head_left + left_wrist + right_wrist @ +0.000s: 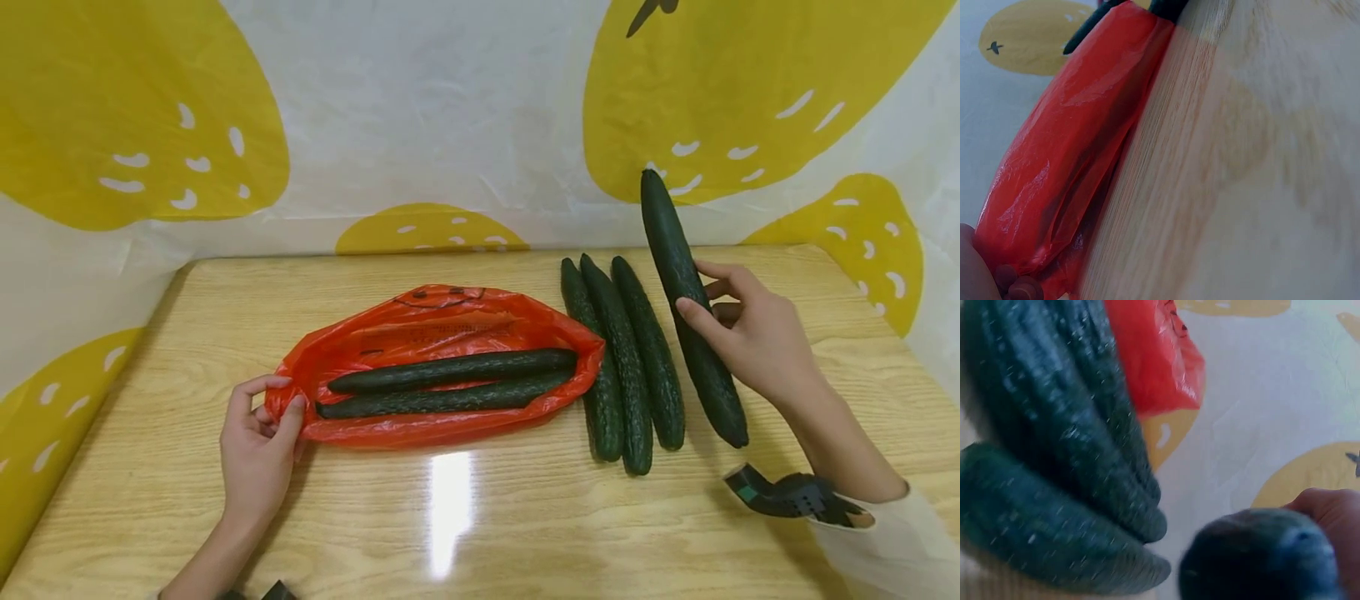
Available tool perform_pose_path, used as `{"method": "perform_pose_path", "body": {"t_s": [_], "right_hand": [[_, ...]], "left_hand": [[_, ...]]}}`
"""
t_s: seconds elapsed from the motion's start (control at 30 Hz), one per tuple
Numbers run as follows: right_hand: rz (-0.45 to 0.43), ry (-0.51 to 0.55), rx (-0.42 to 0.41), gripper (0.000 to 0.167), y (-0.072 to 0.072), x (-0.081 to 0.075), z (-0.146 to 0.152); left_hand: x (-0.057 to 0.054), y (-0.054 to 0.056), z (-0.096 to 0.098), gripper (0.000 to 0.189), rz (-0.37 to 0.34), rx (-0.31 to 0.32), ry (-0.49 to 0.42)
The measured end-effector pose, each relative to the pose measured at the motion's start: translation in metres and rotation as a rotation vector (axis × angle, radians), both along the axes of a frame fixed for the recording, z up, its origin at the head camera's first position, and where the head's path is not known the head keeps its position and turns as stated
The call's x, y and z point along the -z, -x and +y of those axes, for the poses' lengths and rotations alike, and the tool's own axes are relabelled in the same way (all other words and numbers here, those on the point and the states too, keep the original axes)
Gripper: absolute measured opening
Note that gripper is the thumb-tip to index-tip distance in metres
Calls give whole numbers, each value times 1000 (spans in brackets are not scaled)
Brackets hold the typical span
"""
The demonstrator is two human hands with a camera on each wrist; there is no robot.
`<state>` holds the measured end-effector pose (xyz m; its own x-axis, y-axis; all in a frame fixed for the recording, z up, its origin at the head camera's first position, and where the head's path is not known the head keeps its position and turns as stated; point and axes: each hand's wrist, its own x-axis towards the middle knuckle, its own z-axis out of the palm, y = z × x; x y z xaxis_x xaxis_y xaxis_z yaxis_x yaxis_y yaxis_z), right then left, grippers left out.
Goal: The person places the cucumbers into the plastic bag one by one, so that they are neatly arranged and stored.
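Note:
A red plastic bag lies with its mouth spread, and two cucumbers rest inside it. My left hand pinches the bag's gathered left end between thumb and fingers. In the left wrist view the bag stretches away from the fingers at the lower left corner. Raised above the table at the right, a cucumber is gripped by my right hand, thumb on its near side. Its end looms large in the right wrist view. Between bag and right hand lie three cucumbers side by side.
The wooden table carries everything. Behind it hangs a white cloth with yellow lemon prints. The bag's right edge overlaps the nearest of the three loose cucumbers. A dark wrist device sits at the right sleeve.

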<state>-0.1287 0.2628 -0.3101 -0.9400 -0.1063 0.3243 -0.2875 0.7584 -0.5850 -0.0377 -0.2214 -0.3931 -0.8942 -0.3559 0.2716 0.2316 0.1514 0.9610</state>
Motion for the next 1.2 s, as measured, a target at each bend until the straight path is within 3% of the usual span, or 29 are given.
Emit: {"method": "perform_pose_path", "body": {"t_s": [0.5, 0.8, 1.2], "right_hand": [[84, 50, -137, 55, 0, -29, -38], [125, 68, -217, 56, 1, -44, -60], [210, 60, -354, 60, 7, -60, -90]], "left_hand": [[-1, 0, 0, 28, -20, -22, 22], [-1, 1, 0, 28, -3, -2, -4], [-1, 0, 0, 28, 24, 3, 61]]}}
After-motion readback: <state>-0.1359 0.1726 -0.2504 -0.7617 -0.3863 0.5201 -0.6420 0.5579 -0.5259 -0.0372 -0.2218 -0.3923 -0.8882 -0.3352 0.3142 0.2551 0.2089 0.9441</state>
